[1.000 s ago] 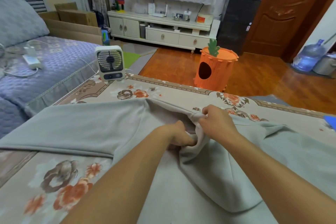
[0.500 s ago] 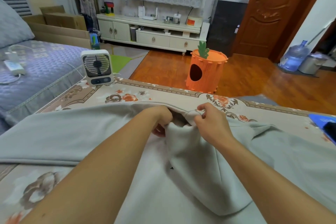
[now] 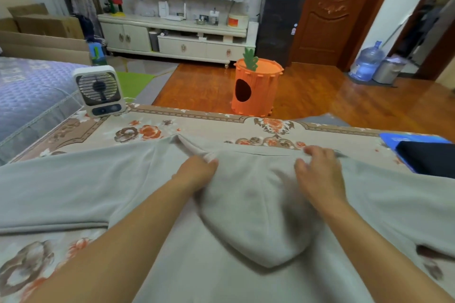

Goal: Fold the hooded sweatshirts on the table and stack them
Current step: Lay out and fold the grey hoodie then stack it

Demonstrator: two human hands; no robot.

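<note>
A grey hooded sweatshirt (image 3: 103,184) lies spread across the table (image 3: 197,123), sleeves out to both sides. Its hood (image 3: 253,216) is laid flat over the body, with the tip pointing toward me. My left hand (image 3: 197,172) is at the hood's left corner by the neckline and pinches a ridge of fabric there. On the hood's right corner my right hand (image 3: 320,174) rests with fingers spread, slightly blurred.
A white desk fan (image 3: 99,91) stands at the table's far left corner. A dark garment (image 3: 428,162) lies on a blue sheet (image 3: 394,139) at the right edge. A bed (image 3: 27,93) is to the left, and an orange carrot-shaped bin (image 3: 256,91) stands on the floor beyond.
Both hands moved apart from the bunched middle of the neckline. The hood now lies spread flat. My right hand let go of the fabric and opened on it.
</note>
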